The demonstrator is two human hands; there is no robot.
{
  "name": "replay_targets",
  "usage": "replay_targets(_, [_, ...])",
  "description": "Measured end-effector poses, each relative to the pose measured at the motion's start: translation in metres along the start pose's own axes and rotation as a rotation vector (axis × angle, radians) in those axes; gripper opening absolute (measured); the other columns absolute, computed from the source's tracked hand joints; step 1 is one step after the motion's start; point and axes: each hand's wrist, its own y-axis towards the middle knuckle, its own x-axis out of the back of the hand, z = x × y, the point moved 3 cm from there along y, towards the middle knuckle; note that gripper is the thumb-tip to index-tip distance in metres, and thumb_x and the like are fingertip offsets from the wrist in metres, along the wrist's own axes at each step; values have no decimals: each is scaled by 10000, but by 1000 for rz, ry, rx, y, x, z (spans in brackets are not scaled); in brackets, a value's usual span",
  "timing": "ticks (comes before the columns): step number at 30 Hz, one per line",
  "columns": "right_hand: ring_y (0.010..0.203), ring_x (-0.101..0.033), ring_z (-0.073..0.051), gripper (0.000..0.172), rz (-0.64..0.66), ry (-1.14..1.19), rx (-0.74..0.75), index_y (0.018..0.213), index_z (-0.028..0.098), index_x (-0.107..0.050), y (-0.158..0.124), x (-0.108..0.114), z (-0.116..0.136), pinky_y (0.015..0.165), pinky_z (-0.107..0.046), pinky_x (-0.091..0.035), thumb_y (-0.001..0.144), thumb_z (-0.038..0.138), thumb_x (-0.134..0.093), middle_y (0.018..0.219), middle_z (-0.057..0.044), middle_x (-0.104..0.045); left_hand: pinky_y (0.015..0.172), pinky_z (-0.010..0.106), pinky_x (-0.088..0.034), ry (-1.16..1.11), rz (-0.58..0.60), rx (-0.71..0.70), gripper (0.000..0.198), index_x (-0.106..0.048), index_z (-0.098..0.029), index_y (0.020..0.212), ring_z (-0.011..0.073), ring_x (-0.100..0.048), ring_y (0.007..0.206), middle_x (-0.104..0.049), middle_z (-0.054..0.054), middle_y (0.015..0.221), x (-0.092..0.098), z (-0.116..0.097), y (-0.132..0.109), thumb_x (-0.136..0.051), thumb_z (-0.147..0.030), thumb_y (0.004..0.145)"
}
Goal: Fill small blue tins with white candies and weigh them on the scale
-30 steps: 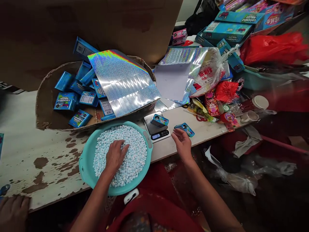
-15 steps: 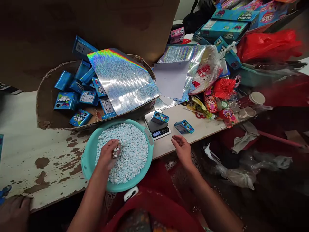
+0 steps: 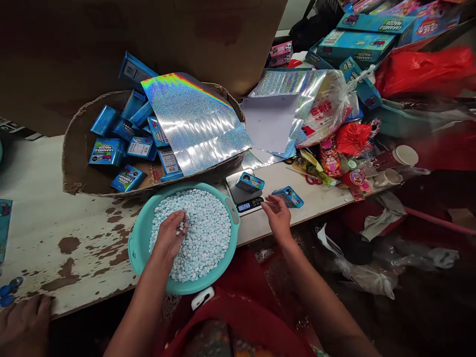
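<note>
My left hand (image 3: 172,234) is closed around a few small white candies, just above a turquoise basin (image 3: 133,248) full of white and pale blue candies (image 3: 208,233). My right hand (image 3: 278,218) has its fingers curved and apart, holding nothing. It hovers by the front right corner of a small digital scale (image 3: 243,206) with a lit display. On the scale's plate lies a blue candy box (image 3: 251,182) with a round dark opening in its end. A second blue box (image 3: 292,197) lies on the table just behind my right fingers, partly covered by them.
Behind the basin, a cut-down carton (image 3: 76,168) holds several blue boxes, with a shiny holographic sheet (image 3: 201,124) across it. Wrapped sweets (image 3: 330,158), cups (image 3: 405,155) and bags crowd the right. Another person's hand (image 3: 28,317) rests at the table's left edge, near blue round pieces (image 3: 7,292).
My right hand has moved up and left, closer to the scale and in front of the loose box. My left hand stays over the candies. The view has shifted slightly.
</note>
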Motion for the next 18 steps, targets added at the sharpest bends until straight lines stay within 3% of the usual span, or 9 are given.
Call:
replay_targets(5, [1099, -569, -248, 564, 22, -80, 184, 1167, 218, -537, 34, -20, 27, 893, -433, -512, 683, 419, -746, 1252, -121, -562, 444, 181, -318, 133, 34, -48, 363, -618, -144, 868, 63, -448, 541, -557, -6, 729, -12, -10, -5, -759, -386, 637])
replay_targets(8, [1142, -534, -245, 615, 38, -132, 252, 1207, 233, -522, 43, -28, 37, 919, -427, -496, 670, 419, -759, 1278, -109, -539, 517, 228, -385, 388, 15, -182, 295, -614, -169, 900, 104, -491, 581, -573, 4, 734, -12, -12, -4, -657, -405, 729])
replay_targets(11, [1155, -519, -249, 664, 69, -159, 276, 1229, 238, -510, 49, -33, 37, 940, -430, -477, 647, 414, -777, 1284, -101, -529, 798, 372, -466, 874, 60, -383, 258, -632, -219, 999, 223, -598, 887, -652, 56, 959, -12, -8, -3, -552, -387, 820])
replay_targets(14, [1028, -577, -248, 532, 150, -186, 252, 1115, 206, -580, 51, -37, 41, 896, -428, -486, 659, 407, -769, 1124, -86, -602, 1037, 524, -321, 1226, 53, -607, 339, -603, -251, 1155, 324, -449, 1245, -566, 86, 1289, -16, -6, -8, -561, -341, 830])
replay_targets(18, [960, -594, -227, 383, 193, -188, 392, 1068, 228, -615, 24, -41, 92, 872, -396, -491, 735, 379, -729, 1018, -54, -620, 1043, 481, -366, 1093, 35, -829, 533, -452, -255, 1333, 300, -413, 1299, -446, 112, 1409, -41, -25, -30, -598, -353, 830])
